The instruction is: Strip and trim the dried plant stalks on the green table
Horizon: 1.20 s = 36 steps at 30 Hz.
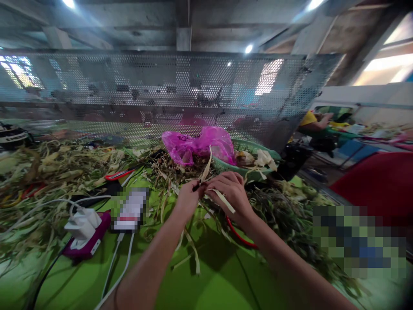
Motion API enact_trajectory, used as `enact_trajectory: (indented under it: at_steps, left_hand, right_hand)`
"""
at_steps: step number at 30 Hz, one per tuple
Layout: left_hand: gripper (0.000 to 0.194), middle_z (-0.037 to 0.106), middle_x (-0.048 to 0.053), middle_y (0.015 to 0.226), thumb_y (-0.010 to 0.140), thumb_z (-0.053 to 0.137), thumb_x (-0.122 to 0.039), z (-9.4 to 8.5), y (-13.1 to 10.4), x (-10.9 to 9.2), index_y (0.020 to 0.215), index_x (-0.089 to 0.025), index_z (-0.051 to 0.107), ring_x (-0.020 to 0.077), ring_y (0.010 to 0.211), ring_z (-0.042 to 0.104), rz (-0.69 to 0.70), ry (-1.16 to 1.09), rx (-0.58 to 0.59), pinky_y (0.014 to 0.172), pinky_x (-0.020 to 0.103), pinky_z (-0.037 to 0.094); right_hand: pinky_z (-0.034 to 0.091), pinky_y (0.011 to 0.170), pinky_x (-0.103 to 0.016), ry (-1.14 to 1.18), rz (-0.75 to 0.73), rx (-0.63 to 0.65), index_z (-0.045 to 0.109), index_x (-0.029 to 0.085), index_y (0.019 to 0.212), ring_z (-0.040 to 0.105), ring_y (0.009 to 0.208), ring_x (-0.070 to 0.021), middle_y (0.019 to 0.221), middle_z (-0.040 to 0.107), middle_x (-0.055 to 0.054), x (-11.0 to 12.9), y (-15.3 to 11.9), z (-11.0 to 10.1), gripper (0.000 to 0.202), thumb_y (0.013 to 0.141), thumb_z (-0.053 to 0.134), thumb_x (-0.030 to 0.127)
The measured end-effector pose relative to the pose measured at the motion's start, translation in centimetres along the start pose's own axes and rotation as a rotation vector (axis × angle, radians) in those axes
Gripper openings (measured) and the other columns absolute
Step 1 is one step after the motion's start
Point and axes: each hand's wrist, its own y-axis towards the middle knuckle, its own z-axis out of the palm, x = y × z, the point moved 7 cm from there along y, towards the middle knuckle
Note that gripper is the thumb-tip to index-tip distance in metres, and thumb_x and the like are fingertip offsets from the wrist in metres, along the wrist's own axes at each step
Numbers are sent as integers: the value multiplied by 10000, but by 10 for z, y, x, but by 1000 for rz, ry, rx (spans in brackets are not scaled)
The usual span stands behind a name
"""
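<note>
My left hand [189,196] and my right hand [229,193] meet over the green table [206,284], both with fingers closed. Between them they pinch a pale dry strip [206,168] that rises above the fingertips. A dark small thing shows at the left fingertips, too small to name. Another pale strip [222,200] hangs across my right fingers. Just behind the hands lie a heap of brown dried stems [174,170] and a pink plastic bag [201,144]. A red ring-like edge [240,237] shows partly under my right wrist.
A green basket [258,173] with husks stands behind my right hand. Dried leaves [58,168] and green stalks [290,224] spread at both sides. Left are a phone [130,211], a purple power strip [87,239] with white plugs, and cables. A perforated metal screen [145,94] stands behind.
</note>
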Motion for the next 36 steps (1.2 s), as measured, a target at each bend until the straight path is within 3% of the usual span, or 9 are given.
enact_trajectory:
  at_steps: [5,14,22,28,36]
  left_hand:
    - [140,592,-3,642,659,707,-295,13,-3,1,688,-163,673,130,637,485,-63,-147,64,641,232,385]
    - [202,668,19,819,691,668,-219,18,-7,-2,887,-173,673,156,778,573,-78,-260,63,790,261,421]
    - [297,666,21,828,647,721,-193,16,-8,-1,933,-166,644,171,824,596,-89,-132,43,804,278,436]
    - [263,680,28,844,644,708,-203,8,-7,-4,898,-161,656,184,845,601,-86,-105,-24,821,291,436]
    - [261,659,16,754,594,713,-235,-5,-5,4,837,-154,665,156,722,581,-154,-181,-117,700,261,429]
  right_hand:
    - [408,761,-346,269,241,-135,629,218,717,536,824,-220,765,628,-32,-27,-3,4,164,820,650,343]
    - [395,599,-266,791,600,-134,553,198,724,483,630,-142,668,518,25,-45,-12,31,302,723,717,452]
    - [399,599,-277,807,655,-116,591,189,693,500,610,-147,633,567,16,-46,-15,31,280,733,700,443]
    - [445,682,-291,873,631,-106,651,177,775,562,699,-162,730,633,-12,-43,-13,31,190,739,684,361]
    - [441,654,-277,677,532,-96,660,185,780,560,677,-157,712,639,-2,-38,-9,21,141,708,688,303]
